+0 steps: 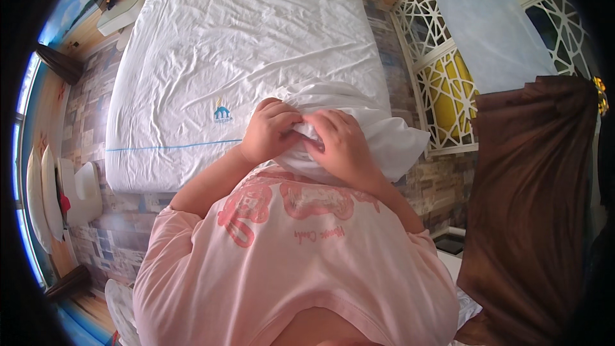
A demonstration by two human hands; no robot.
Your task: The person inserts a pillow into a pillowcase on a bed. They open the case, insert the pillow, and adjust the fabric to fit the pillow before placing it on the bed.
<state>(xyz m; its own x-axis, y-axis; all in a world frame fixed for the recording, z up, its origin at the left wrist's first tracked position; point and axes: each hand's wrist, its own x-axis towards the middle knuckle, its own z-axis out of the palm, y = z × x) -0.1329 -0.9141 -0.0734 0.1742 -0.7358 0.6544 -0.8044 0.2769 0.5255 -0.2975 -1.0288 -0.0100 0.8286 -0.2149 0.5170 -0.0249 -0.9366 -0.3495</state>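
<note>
Close in front of my body, my left hand [271, 129] and my right hand [341, 144] meet with fingers bent, both pinching the edge of a white cloth [394, 144]. Its folds bulge beyond and to the right of my hands, with one pointed corner sticking out on the right. Whether anything is inside the cloth cannot be seen. Beneath and beyond it lies a large bed [192, 83] with a wrinkled white sheet. A blue line and a small blue-and-yellow emblem mark the sheet left of my left hand.
White pillows [45, 192] lean by the window at left, beside a white chair [86, 192]. A white lattice screen [442, 64] with a pale sheer curtain [490, 25] stands at right. Nearer hangs a brown curtain [525, 205]. Patterned floor [90, 115] surrounds the bed.
</note>
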